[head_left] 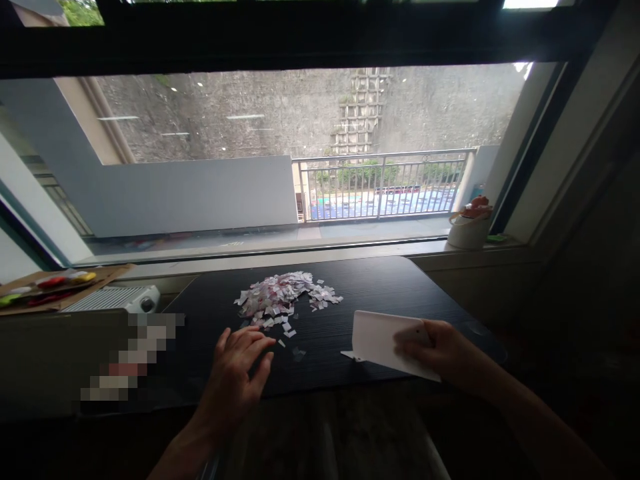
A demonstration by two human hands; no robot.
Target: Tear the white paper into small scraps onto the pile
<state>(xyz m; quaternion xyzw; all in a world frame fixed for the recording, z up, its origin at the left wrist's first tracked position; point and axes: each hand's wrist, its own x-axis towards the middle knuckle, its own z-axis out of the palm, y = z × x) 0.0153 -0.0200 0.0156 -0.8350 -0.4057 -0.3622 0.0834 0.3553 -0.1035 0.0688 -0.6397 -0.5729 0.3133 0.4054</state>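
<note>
A heap of small white and pinkish paper pieces (280,293) lies on the dark table (370,283), with a few loose bits at its near side. Just in front of the heap, my left hand (243,360) rests palm down with its fingers apart, holding nothing. At the right, my right hand (440,350) grips the end of a white flat piece with rounded corners (377,337), its thumb across the face. The kind of this piece cannot be told. A small white pointed scrap (353,356) shows at its lower left corner.
A white heater (120,299) stands left of the table, beside cardboard (100,277) with colourful items on it. The window sill (250,257) runs behind the table. A white pot-like container (467,232) stands on the sill at right. Part of the table's left side is pixelated.
</note>
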